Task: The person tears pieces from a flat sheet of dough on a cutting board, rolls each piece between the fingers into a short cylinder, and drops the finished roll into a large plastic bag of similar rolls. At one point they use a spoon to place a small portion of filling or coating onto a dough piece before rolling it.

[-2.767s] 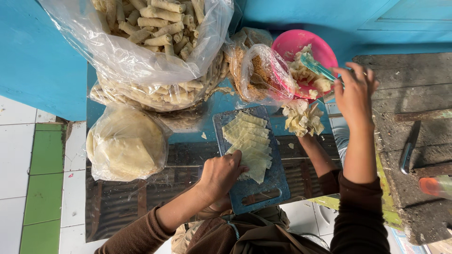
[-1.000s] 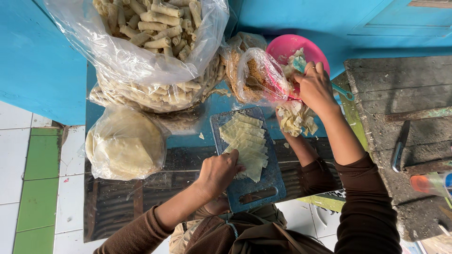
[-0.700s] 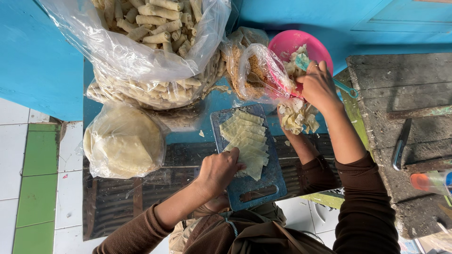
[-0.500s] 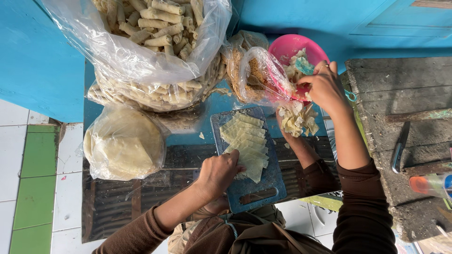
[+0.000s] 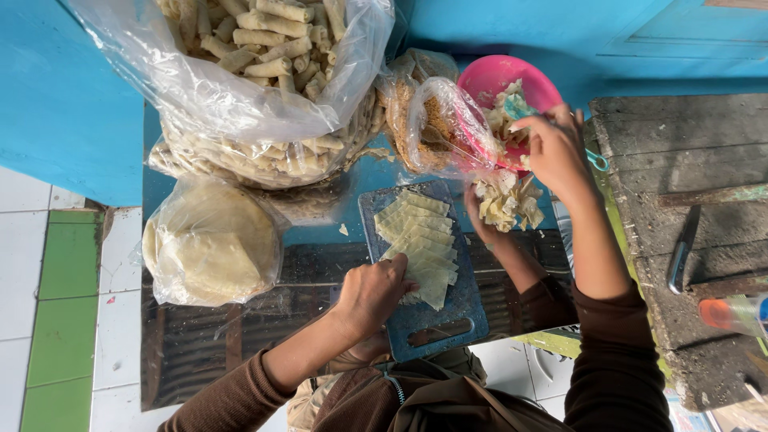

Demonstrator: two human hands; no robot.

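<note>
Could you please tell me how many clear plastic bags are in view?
3: a large bag of rolled snacks at top, a bag of round flat wrappers at left, and a small bag of brown filling beside the pink bowl. More may lie hidden underneath.

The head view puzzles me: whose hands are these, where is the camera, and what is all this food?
The camera sits on a person's head and looks down, so both arms are that person's own. The left hand rests on a row of pale square wrappers on a blue cutting board. The right hand reaches into a pink bowl of pale filling. Another person's hand shows beneath it. Around lie a big clear bag of rolled sticks, a bag of round sheets and a small bag of brown crumbs.
</note>
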